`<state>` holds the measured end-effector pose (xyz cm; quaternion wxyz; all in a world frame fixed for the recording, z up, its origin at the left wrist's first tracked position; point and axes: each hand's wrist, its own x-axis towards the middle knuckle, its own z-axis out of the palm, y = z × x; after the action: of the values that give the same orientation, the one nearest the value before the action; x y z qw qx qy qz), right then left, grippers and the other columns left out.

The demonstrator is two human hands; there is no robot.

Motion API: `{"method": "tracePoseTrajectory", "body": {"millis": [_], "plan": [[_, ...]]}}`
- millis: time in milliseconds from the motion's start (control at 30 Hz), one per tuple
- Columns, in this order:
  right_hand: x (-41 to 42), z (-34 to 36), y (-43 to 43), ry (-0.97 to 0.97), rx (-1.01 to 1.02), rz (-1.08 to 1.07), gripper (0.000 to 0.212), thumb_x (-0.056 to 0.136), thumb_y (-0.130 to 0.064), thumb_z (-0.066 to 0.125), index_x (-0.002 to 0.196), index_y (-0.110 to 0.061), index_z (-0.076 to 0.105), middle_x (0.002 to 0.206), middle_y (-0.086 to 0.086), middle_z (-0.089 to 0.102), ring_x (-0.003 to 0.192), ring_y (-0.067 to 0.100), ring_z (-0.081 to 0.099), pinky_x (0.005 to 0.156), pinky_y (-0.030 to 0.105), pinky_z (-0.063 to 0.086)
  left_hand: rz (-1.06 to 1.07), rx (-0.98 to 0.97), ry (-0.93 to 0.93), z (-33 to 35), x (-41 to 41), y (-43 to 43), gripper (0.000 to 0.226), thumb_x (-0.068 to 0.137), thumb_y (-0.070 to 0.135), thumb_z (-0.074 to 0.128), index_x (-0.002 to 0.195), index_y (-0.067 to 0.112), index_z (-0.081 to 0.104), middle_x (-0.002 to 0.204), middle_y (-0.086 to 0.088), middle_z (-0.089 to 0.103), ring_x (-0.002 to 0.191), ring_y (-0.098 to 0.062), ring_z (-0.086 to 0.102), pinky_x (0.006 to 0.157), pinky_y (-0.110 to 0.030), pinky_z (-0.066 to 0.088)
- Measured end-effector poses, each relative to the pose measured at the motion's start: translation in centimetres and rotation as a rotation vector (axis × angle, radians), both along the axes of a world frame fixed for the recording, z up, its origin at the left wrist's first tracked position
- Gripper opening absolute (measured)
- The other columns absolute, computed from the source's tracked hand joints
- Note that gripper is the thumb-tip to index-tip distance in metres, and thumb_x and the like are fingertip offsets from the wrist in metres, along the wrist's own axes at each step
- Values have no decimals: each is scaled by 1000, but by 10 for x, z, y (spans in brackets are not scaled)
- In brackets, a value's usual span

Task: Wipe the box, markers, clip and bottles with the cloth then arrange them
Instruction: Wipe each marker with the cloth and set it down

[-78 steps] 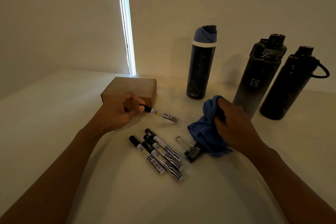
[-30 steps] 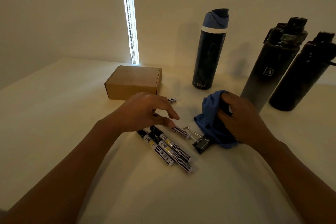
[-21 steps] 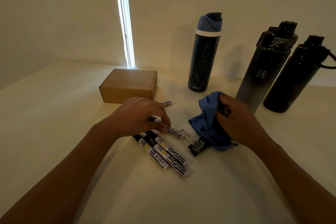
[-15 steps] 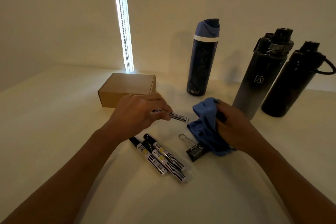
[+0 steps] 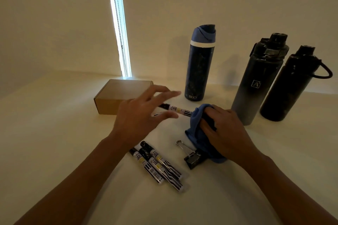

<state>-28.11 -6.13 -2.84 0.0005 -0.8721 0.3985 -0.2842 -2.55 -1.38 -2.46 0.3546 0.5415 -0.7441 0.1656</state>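
Marker (image 5: 178, 110) beside box (image 5: 117, 95), bottles behind

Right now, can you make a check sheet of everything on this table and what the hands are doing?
Surface: pale table, dimly lit.
Job's things: cardboard box closed; three markers lying together; one marker with its end in the blue cloth; binder clip beside the cloth; three bottles upright.
Clutter: nothing seen.
Hands: left hand open, fingers spread above that marker; right hand grips the cloth.
Cables: bead chain at the window gap.
Surroundings: plain walls.
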Motion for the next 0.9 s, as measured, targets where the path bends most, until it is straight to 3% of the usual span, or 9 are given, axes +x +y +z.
{"method": "tracePoseTrajectory", "body": {"millis": [67,133,167,267,333,433,600,733,900], "plan": [[-4,2,-2,-44,-27,-38,11,98,-32,53,99,-22,59,88,-11,56,83,9,51,80,33,44,19,-16,128,5,6,4,61,88,67,69,139,36,58,137,9,57,85,-4,65,72,-28,61],[-6,3,-4,-188,63,-92,11,99,-28,54,100,-19,60,80,-13,52,73,6,48,72,20,42,93,-69,292,9,9,10,55,81,62,79,121,27,66,119,12,64,76,5,59,70,-7,48],[-5,3,-5,-296,172,-121,12,100,-24,55,106,-16,61,77,-12,50,68,6,48,68,14,42,135,-70,380,9,10,10,49,78,62,79,110,26,66,108,15,65,72,7,57,66,-5,43],[-5,9,-7,-494,331,-134,20,100,-17,55,115,-4,60,79,-4,55,65,7,51,61,9,42,111,123,536,4,7,8,47,77,77,70,98,35,62,89,16,66,65,2,62,63,-12,48],[-3,19,-6,-571,279,-119,14,99,-20,57,108,-9,61,86,3,63,69,6,55,63,12,44,90,244,421,-1,3,4,50,77,84,64,102,40,63,87,21,67,72,1,65,66,-23,56],[6,44,-8,-671,210,-89,13,98,-23,58,103,-12,61,84,3,65,72,12,63,71,33,56,11,351,323,-4,-12,2,56,74,82,68,114,43,65,97,27,68,87,6,65,72,-18,55],[29,81,-6,-706,156,54,12,98,-30,59,97,-21,67,74,-15,64,66,2,61,64,15,51,-252,559,550,-9,-39,5,80,71,79,74,141,44,54,129,27,64,111,8,64,88,-23,59],[39,68,-6,-709,210,69,10,98,-30,59,102,-23,65,81,-10,68,72,8,68,68,30,59,-305,565,693,-11,-59,4,45,89,49,79,130,36,66,117,21,74,104,4,70,88,-22,60],[23,48,-4,-632,199,6,15,98,-32,56,91,-23,65,69,-15,61,63,3,57,59,11,44,-139,369,691,-15,-44,-7,14,88,26,81,100,19,77,87,8,78,81,-4,74,76,-30,64]]}}
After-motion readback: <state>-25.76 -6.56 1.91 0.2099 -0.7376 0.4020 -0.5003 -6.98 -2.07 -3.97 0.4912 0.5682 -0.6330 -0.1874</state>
